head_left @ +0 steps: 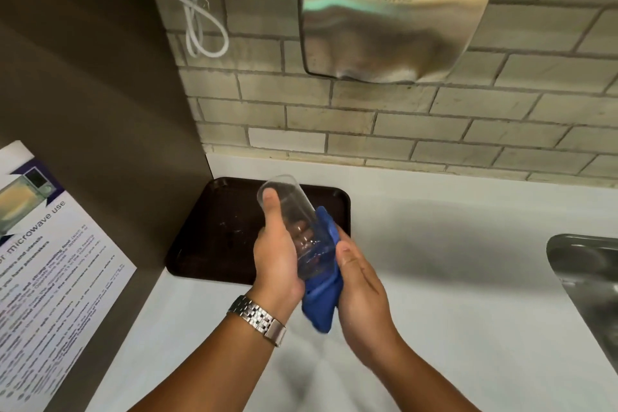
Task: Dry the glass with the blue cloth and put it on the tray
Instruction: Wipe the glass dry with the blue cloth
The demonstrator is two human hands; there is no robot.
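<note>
White countertop (451,278), tiled wall behind; contents listed from nearest to farthest.

Left hand (279,254): metal-link wristwatch (259,318) on the wrist; fingers wrapped around a clear drinking glass (294,227), thumb lying along its side toward the far end. Grip closed on the glass.

Right hand (359,281): pressing a blue cloth (322,298) against the near end and right side of the glass, thumb on top of the fabric. Grip closed on the cloth; the cloth's loose end hangs below both hands.

Glass: held in the air, tilted, far end pointing up and away, above the near right part of the tray and not touching it.

Printed microwave-use notice (50,261): fixed to the brown side panel (100,110) at left.

Steel sink (588,281): right edge, partly out of view.

Dark brown tray (207,237): flat on the countertop, tucked into the corner beside the side panel.

Tile wall (434,117): pale brick-pattern tiles.

Stainless hand dryer (398,13): wall-mounted, marked AIKE; looped white cable (200,20) hanging to its left.
</note>
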